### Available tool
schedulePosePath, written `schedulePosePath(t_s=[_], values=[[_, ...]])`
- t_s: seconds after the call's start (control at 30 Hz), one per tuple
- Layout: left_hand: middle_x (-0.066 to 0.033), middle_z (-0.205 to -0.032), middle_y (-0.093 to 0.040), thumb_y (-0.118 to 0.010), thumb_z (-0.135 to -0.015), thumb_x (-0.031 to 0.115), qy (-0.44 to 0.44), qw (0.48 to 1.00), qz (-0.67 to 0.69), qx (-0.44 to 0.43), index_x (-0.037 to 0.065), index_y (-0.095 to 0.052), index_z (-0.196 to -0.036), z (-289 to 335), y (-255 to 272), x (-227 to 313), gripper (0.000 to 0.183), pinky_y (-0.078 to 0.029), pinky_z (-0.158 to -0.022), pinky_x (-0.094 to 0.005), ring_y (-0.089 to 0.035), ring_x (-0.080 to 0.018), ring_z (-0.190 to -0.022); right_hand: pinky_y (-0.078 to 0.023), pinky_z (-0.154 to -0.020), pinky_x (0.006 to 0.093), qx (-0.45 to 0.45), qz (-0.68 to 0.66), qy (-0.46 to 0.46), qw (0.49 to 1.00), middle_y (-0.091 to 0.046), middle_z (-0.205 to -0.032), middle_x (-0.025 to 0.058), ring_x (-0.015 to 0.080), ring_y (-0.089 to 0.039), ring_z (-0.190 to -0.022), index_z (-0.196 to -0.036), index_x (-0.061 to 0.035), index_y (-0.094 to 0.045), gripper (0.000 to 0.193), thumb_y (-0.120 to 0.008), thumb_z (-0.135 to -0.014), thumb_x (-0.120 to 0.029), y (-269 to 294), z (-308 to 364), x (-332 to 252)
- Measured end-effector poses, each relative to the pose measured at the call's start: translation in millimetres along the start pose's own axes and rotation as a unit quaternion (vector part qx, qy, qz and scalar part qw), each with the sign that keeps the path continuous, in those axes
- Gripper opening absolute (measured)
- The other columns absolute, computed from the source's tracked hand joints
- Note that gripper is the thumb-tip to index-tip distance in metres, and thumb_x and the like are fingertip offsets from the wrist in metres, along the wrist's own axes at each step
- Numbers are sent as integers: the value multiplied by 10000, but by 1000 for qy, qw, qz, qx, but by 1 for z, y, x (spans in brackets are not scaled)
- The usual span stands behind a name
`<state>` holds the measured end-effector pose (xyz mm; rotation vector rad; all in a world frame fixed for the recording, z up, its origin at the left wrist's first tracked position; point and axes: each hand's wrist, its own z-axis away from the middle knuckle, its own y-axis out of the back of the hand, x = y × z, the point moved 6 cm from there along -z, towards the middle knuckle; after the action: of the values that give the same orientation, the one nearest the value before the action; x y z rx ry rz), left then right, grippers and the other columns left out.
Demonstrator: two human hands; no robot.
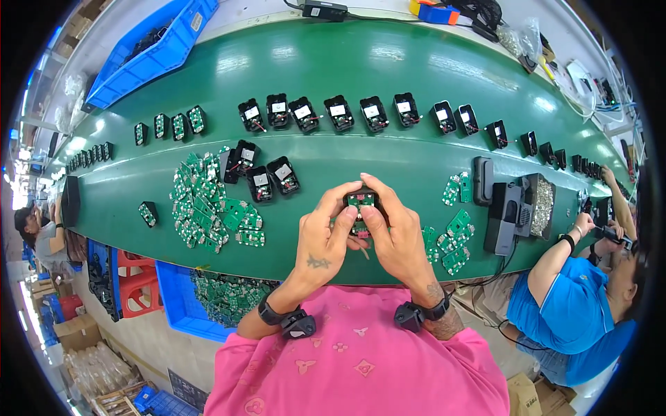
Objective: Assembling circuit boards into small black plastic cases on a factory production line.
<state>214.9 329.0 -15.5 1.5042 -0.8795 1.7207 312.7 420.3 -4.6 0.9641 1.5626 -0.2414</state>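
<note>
Between my two hands, close to the table's near edge, is a small black housing [350, 202] with a green circuit board [362, 201] in its open top. My left hand [325, 225] wraps its left side, thumb on the board. From the other side my right hand [393, 225] grips it, its thumb also pressing on the board. Some fingers are hidden beneath. Left of my hands stand a few black housings [283, 175] with white blocks inside, beside a large pile of loose green circuit boards [201, 201]. A smaller group of boards [456, 232] lies to the right.
A row of black housings [338, 114] runs along the green table [388, 69]. A blue bin [149, 52] stands at the far left; another blue bin [182, 305] holds boards below the edge. A grey device [503, 218] and a co-worker in blue [572, 305] are at right.
</note>
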Motion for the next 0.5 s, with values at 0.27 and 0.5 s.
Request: schedulePosePath(t_s=[0.27,0.5], values=[[-137,-965,-696,-485,-1021,87,36,999,16,15,24,-503,-1347,-2,13,-2,333,-584,-528,-266,-715,-188,-639,-541,-759,403,-82,-8,-114,990,-662,-1079,239,378,-685,-914,-1381,-34,-497,395,-538,-1001,-136,-13,-7,1],[-158,-960,-704,-486,-1016,67,-108,984,-104,99,21,-544,-1304,8,30,10,298,-569,-509,-287,-714,-187,-617,-538,-706,295,-49,-113,-16,992,-667,-1015,105,142,-644,-860,-1338,-33,-536,332,-510,-1008,-57,-38,-13,2]])
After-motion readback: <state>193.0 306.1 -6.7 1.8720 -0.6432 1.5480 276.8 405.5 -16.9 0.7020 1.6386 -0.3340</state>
